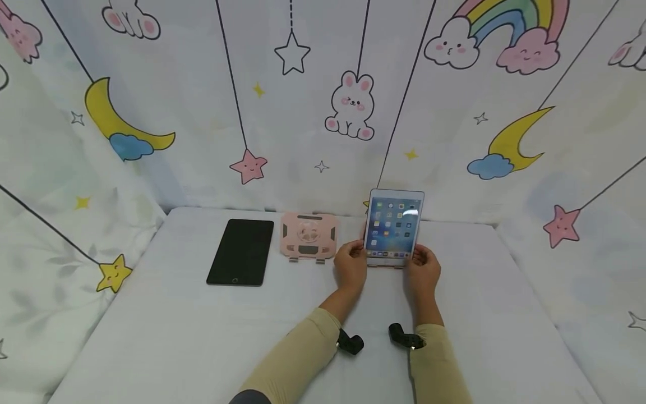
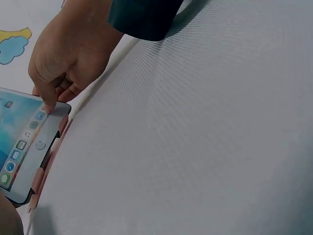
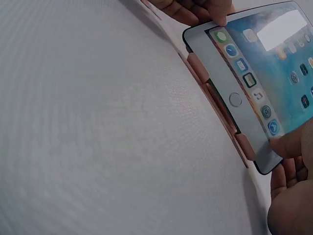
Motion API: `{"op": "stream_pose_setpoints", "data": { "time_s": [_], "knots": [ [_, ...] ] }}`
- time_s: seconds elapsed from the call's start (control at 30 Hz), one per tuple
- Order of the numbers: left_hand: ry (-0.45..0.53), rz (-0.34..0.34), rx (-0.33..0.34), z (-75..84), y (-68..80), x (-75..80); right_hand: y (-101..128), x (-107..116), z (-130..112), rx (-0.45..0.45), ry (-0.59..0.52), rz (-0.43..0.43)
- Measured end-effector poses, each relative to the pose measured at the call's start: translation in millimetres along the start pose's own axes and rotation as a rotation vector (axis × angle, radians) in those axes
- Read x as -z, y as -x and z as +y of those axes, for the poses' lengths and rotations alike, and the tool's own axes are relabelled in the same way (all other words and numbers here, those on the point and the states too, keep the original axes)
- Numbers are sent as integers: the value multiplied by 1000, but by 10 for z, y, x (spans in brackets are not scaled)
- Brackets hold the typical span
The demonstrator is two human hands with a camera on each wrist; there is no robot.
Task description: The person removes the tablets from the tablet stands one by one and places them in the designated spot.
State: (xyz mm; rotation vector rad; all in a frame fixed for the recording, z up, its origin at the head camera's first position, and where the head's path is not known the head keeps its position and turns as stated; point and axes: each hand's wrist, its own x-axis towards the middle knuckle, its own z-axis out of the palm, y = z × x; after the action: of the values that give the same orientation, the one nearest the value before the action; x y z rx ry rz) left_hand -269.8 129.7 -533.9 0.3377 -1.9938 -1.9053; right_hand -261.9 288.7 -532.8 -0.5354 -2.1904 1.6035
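A white tablet (image 1: 393, 224) with a lit home screen stands upright, tilted back, at the far middle of the table. Its bottom edge sits in the lips of a pink stand (image 3: 244, 147), mostly hidden behind it. My left hand (image 1: 350, 264) pinches the tablet's lower left corner. My right hand (image 1: 423, 269) pinches the lower right corner, thumb on the front bezel. The right wrist view shows the tablet (image 3: 254, 73) close up with my right thumb (image 3: 293, 142) on its corner. The left wrist view shows the tablet (image 2: 24, 142) and the right hand (image 2: 58, 63) at its far corner.
A black tablet (image 1: 241, 251) lies flat, screen dark, at the left of the white table (image 1: 202, 336). A second pink stand (image 1: 308, 235), folded low, sits between it and my left hand. Cartoon-printed cloth walls (image 1: 151, 112) close in the back and both sides.
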Motion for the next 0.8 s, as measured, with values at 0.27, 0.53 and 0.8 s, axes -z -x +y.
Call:
{"op": "stream_pose_setpoints", "data": {
  "time_s": [0.27,0.53,0.8],
  "knots": [
    [61,-22,-123,-3,-25,53,-13,48,11,31,-67,-39],
    [157,-152,-76,247,-32,4,-44,368,-162,-16,-259,-113],
    [243,-211,53,601,84,-223,-62,758,-499,-66,-423,-15]
  ]
}}
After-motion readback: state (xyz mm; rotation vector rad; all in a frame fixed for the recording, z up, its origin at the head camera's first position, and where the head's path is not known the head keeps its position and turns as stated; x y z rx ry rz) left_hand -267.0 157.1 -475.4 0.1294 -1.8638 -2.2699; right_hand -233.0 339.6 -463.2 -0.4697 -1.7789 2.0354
